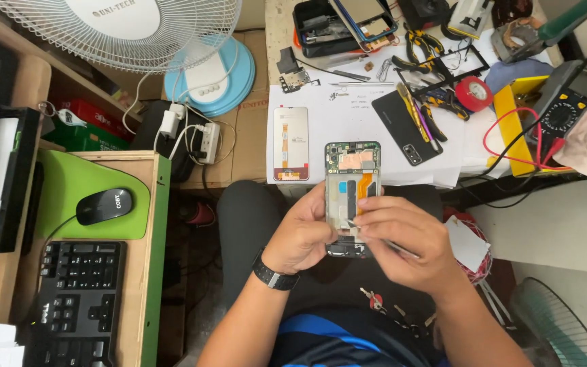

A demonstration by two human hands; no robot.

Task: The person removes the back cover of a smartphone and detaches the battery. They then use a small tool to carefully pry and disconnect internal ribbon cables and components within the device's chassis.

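Observation:
An opened phone body [352, 178] with bare circuit boards and an orange flex cable is held upright over my lap. My left hand [301, 234] grips its lower left edge; a black watch sits on that wrist. My right hand [402, 241] pinches thin metal tweezers [354, 224], whose tip touches the phone's lower inside. A detached phone screen [291, 144] lies face down on the white sheet of the workbench [348, 112], just beyond the phone. A black back cover [406, 126] lies to its right.
Pliers, a red tape roll [473, 93], a multimeter [566, 102] with red leads and a parts tray [343, 26] crowd the bench. At left stand a white fan [137, 30], a power strip [206, 141], a mouse [104, 205] on a green pad and a black keyboard [75, 302].

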